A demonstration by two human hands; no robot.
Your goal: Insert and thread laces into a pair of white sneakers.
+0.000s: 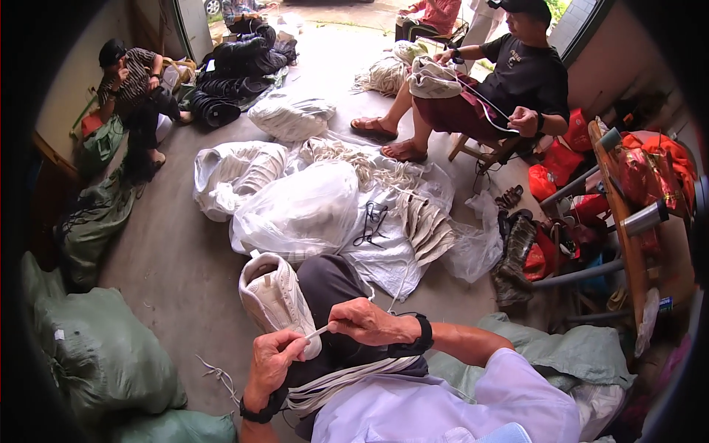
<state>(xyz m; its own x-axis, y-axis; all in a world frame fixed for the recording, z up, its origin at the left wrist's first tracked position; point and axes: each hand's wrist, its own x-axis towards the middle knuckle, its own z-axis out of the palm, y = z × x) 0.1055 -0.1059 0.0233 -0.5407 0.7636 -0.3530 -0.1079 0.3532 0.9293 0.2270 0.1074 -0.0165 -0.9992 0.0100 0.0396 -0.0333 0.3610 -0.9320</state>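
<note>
Stretched between my two hands is a short length of white shoelace (pixel 317 333). My left hand (pixel 275 359) pinches one end of it between thumb and fingers. My right hand (pixel 367 323), its fingers curled, grips the other end. Just beyond them a cream shoe upper (pixel 275 297) rests against my dark-trousered leg (pixel 325 288), its opening facing up and its toe toward my hands. A bundle of white laces (pixel 332 384) lies across my lap below my wrists.
Plastic bags (pixel 299 210) and stacked cream shoe pieces (pixel 425 225) cover the floor ahead. Green sacks (pixel 111 354) stand left. A wooden bench (pixel 619 229) with metal tubes is at right. Seated people (pixel 521 81) work at far right and far left; black pieces (pixel 236 74) lie behind.
</note>
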